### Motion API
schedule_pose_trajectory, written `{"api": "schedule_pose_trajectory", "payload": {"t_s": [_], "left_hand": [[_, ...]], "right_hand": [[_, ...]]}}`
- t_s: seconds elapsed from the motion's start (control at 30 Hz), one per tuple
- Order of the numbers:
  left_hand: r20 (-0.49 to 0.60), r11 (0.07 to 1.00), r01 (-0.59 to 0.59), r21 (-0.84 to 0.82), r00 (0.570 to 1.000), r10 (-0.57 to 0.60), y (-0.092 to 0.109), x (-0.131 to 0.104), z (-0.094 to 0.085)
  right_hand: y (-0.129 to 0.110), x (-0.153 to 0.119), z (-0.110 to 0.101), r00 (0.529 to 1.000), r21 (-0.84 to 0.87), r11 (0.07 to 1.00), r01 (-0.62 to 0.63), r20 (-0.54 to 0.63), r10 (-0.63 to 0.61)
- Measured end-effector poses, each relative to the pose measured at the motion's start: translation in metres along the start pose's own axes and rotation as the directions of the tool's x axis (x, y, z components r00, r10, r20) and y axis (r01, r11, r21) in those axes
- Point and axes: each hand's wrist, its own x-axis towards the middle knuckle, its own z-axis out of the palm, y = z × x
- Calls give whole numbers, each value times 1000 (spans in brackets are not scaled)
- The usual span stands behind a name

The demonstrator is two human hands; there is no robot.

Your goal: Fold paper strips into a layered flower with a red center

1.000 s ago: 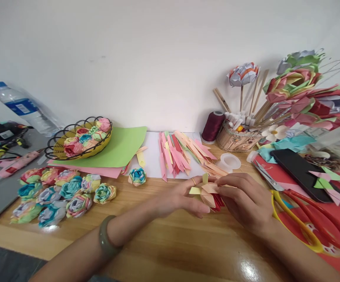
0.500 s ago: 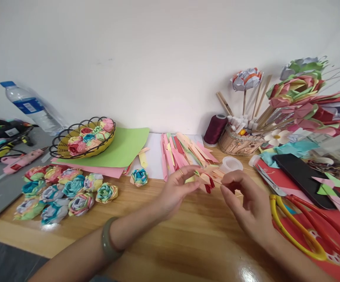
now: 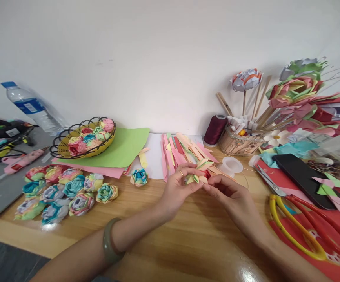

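Note:
Above the middle of the wooden table, my left hand [image 3: 177, 192] pinches a partly folded paper flower [image 3: 200, 170] of green, yellow, red and peach strips. My right hand [image 3: 227, 192] closes its thumb and fingers on the lower right side of the same flower. Fingers cover part of its folds. Just behind the hands lie loose paper strips [image 3: 177, 154] in pink, red, yellow and peach on a white sheet [image 3: 155, 156]. A clear round plastic lid [image 3: 232, 166] rests behind my right hand. To the left sits a single blue folded flower [image 3: 139, 177].
Several finished paper flowers [image 3: 72, 186] lie at left, beside a yellow basket [image 3: 59, 149] holding more. A thread spool [image 3: 215, 130] and a stick holder [image 3: 240, 143] stand at the back right. Scissors [image 3: 299, 227] and a black phone [image 3: 302, 176] lie at right.
My right hand has moved left and in to the flower, and its fingers now meet it beside my left hand. The flower has turned, showing more green and yellow.

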Motion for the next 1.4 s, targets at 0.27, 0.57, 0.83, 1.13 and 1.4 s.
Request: {"api": "schedule_pose_trajectory", "payload": {"t_s": [0.27, 0.57, 0.83, 1.13, 1.4], "left_hand": [[-76, 998, 48, -42, 996, -51, -4, 4, -2], [-124, 981, 107, -159, 984, -128, -2, 6, 1], [-76, 938, 190, -290, 972, -221, 0, 5, 2], [-65, 926, 234, -297, 962, -264, 2, 5, 1], [-82, 912, 244, -330, 955, -285, 5, 6, -2]], "right_hand": [[5, -2, -2, 999, -102, 995, -15, -30, 12], [7, -2, -2, 999, -134, 991, 21, -21, -24], [9, -2, -4, 998, -143, 988, 66, -7, -67], [10, -4, -2, 997, -183, 980, 74, -7, -77], [14, -5, -9, 987, -175, 981, 77, -123, -100]]}}
